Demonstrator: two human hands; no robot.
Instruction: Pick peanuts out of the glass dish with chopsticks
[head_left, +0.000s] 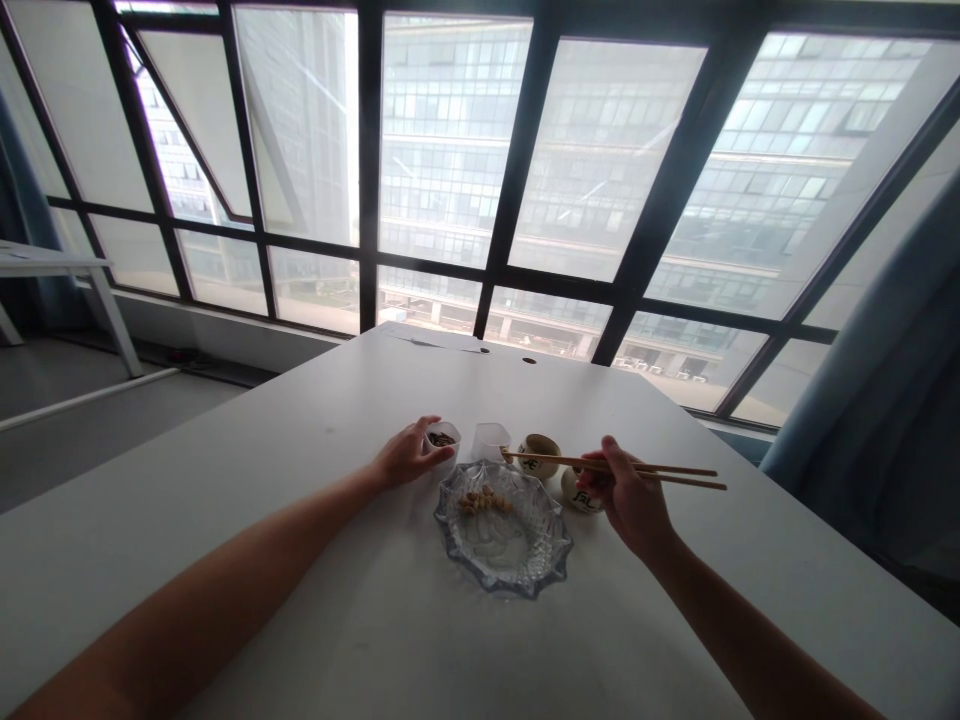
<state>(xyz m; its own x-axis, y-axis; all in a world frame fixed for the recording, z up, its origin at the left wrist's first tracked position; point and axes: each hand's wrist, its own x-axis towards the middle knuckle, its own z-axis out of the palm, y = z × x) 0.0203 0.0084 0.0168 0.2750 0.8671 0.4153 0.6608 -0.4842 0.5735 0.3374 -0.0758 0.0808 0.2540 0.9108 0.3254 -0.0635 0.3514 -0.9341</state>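
My left hand is curled around a small clear cup with dark bits inside, on the white table. My right hand grips a pair of wooden chopsticks, their tips pointing left above a small ceramic cup. A second ceramic cup sits partly hidden under my right hand. Between my hands lies a scalloped glass dish holding several pale beans near its far rim. An empty clear cup stands behind the dish.
A wall of large dark-framed windows runs behind the table. Another white table stands at the far left over grey floor. A blue curtain hangs on the right. Two small dark marks lie near the table's far edge.
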